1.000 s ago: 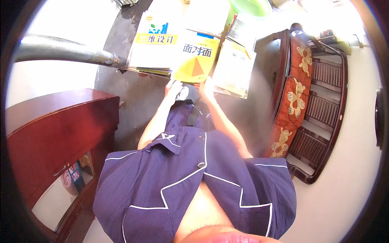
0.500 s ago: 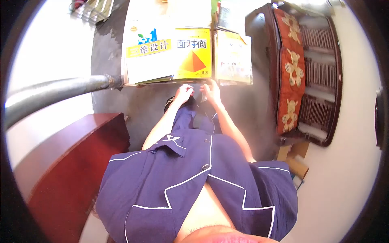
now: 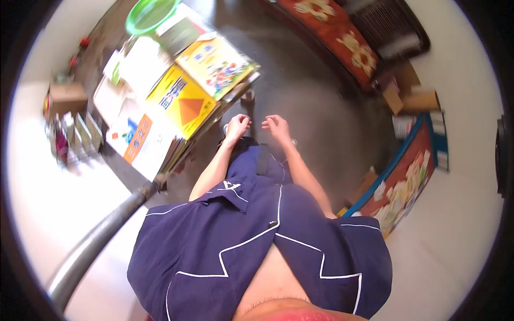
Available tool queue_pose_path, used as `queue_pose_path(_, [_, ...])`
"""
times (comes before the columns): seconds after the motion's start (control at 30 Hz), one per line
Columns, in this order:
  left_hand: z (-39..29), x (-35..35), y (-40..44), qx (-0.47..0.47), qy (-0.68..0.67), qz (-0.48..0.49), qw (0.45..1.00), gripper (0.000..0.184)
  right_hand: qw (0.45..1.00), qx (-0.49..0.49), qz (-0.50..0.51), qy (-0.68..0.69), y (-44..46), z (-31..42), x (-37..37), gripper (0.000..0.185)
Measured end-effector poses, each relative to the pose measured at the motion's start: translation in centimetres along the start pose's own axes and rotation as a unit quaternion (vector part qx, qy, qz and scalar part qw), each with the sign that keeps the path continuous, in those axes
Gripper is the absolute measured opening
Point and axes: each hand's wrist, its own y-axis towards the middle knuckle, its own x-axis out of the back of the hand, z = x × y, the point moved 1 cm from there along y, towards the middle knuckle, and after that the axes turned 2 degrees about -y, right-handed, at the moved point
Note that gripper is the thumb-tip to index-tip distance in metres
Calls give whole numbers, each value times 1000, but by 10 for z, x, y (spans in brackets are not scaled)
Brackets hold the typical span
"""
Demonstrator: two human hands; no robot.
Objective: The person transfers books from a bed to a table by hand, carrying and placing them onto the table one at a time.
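My left hand (image 3: 239,126) is in front of my body with its fingers curled together; whatever it may hold is too small to make out. Across a narrow gap, my right hand (image 3: 277,127) has its fingers loosely bent and apart, with nothing visible in them. Both hands are over the dark floor, just beyond my knees. Nearest my left hand is the corner of a stack of books, with a yellow book (image 3: 182,103), a white book with an orange band (image 3: 136,140) and a book with a colourful cover (image 3: 220,68) on top.
A green basin (image 3: 152,16) sits behind the books. A metal pipe (image 3: 99,235) runs along the left. At upper right is a dark wooden bench with a red cushion (image 3: 334,32). Cardboard boxes (image 3: 420,100) and a blue-edged bin (image 3: 401,184) line the right wall.
My view and body have turned right, so the books now lie to the upper left and the bench has moved to the top. The boxes and blue-edged bin have come into view. My hands remain close together.
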Motion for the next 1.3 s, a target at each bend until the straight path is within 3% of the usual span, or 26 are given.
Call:
queue_pose_path(0.27, [-26, -172, 8, -27, 118, 182, 976, 24, 939, -37, -277, 199, -66, -48, 159, 22])
queue_pose_path(0.43, [-35, -275, -13, -66, 160, 278, 945, 25, 891, -26, -363, 270, -99, -72, 252, 21])
queue_pose_path(0.77, [-45, -423, 7, -93, 229, 388, 888, 25, 811, -43, -458, 360, -143, -107, 353, 14])
queue_pose_path(1.3, [-160, -698, 91, -37, 302, 522, 797, 23, 738, -101, -558, 367, -87, -99, 567, 19])
